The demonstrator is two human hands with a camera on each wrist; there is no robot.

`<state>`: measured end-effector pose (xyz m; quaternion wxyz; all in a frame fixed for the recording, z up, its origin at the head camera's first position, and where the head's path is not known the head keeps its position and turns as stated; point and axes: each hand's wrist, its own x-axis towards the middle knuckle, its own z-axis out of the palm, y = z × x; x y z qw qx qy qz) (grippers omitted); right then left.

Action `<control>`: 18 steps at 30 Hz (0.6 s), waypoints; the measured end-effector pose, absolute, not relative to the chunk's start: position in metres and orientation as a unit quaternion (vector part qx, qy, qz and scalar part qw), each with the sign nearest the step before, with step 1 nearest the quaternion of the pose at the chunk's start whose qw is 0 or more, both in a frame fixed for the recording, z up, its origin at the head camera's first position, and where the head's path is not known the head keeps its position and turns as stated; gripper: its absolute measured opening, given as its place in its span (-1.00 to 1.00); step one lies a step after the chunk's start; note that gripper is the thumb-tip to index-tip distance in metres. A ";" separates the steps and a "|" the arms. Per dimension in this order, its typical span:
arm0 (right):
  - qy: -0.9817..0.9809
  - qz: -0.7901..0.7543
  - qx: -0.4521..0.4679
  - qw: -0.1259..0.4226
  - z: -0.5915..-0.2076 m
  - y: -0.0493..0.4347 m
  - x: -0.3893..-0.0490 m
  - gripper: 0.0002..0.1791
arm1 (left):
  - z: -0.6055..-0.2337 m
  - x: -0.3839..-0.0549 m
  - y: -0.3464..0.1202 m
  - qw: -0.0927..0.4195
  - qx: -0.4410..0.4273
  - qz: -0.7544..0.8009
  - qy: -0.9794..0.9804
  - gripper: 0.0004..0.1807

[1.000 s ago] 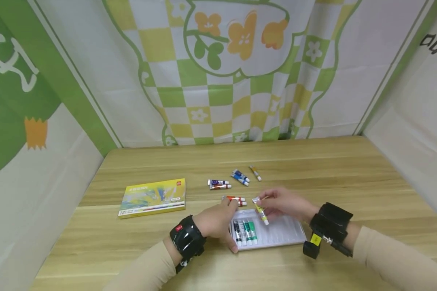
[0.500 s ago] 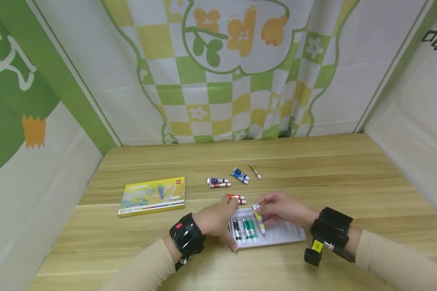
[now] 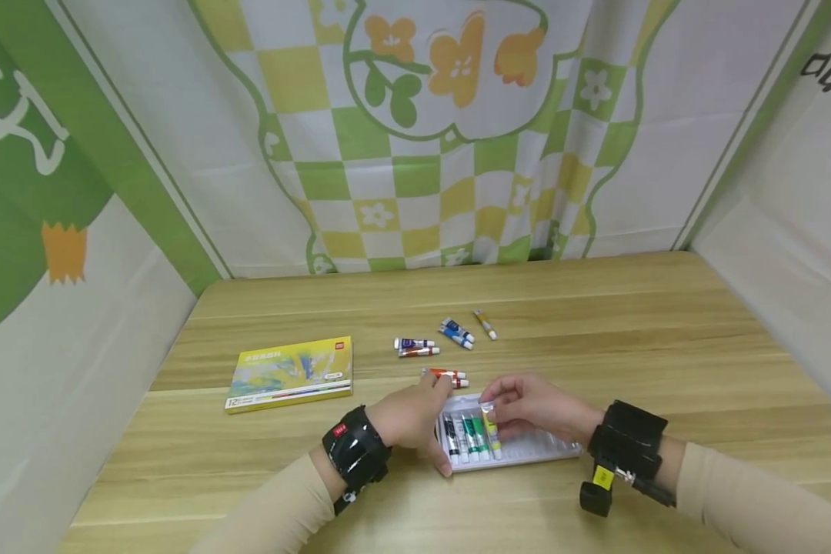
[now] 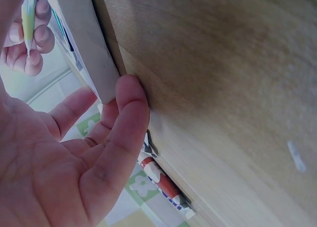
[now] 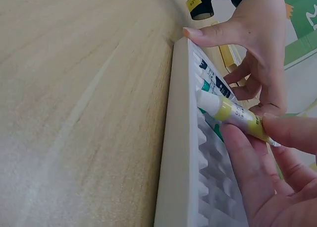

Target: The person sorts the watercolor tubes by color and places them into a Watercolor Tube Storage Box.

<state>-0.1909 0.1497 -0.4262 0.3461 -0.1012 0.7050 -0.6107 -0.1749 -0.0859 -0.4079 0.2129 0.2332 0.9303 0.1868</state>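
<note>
One yellow paint tube [image 3: 490, 437] is pinched between the thumb and fingers of the right hand [image 3: 529, 408], held over the white tray [image 3: 540, 448] just beside the green tubes, cap toward the near edge; whether it touches the tray floor cannot be told. Its small print is too blurred to read. Four tubes lie in the tray's left part: one black [image 3: 451, 438], one white [image 3: 461, 442] and two green [image 3: 475, 438]. The left hand [image 3: 415, 415] holds the tray's left end, thumb at the near corner and fingers toward the far side.

Seven tubes lie loose beyond: one orange and one red [image 3: 455, 382], one purple [image 3: 415, 344] and one brown [image 3: 418, 352], two blue [image 3: 457, 335], and one ochre [image 3: 485, 325] by itself.

One yellow box [image 3: 291, 375] at the left reads "12", with Chinese characters above and a red logo in the corner. Two black wrist straps carry small tags. The table [image 3: 595, 308] is pale striped wood; behind hangs a green, yellow and white checked cloth [image 3: 422, 177] with orange flowers.
</note>
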 end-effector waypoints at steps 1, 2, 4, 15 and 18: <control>0.708 -0.609 -0.101 0.344 -0.427 0.149 -0.191 -0.73 | -0.408 -0.175 -0.086 0.213 0.233 0.187 0.930 0.12; 0.712 -0.605 -0.105 0.340 -0.427 0.149 -0.191 -0.73 | -0.408 -0.175 -0.086 0.212 0.234 0.185 0.931 0.12; 0.729 -0.589 -0.118 0.327 -0.427 0.149 -0.191 -0.72 | -0.408 -0.175 -0.086 0.211 0.234 0.183 0.931 0.12; 0.842 -0.443 -0.206 0.229 -0.424 0.147 -0.193 -0.77 | -0.408 -0.174 -0.086 0.209 0.236 0.184 0.931 0.12; 0.849 -0.426 -0.226 0.215 -0.423 0.147 -0.193 -0.78 | -0.408 -0.175 -0.086 0.209 0.237 0.184 0.931 0.11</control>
